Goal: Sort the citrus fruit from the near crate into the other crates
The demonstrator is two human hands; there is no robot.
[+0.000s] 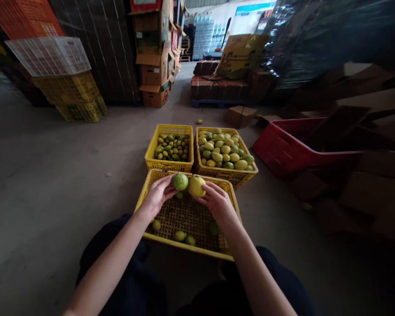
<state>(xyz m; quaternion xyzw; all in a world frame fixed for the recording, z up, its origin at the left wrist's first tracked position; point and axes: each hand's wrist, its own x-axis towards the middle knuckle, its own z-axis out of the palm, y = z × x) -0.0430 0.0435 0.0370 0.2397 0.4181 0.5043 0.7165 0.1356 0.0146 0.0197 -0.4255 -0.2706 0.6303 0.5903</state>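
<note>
My left hand (158, 194) grips a green lemon (180, 181) between thumb and fingers. A yellow lemon (196, 186) is in my right hand (217, 199), held right beside the green one. Both hands are above the far part of a yellow plastic crate (187, 251) that stands in front of me. Several loose lemons (180, 236) lie on its perforated bottom. Behind it, a left yellow crate (169, 165) contains small green and yellow lemons (173, 147). The right yellow crate (228, 173) is heaped with larger lemons (225, 149).
A red crate (283, 149) and cardboard boxes (375, 188) are on the right. Stacked crates (69, 90) stand at the left, stacked cartons (153, 74) farther back. A loose lemon (199, 121) and a small carton (240, 116) are on the floor (52, 175) beyond the crates.
</note>
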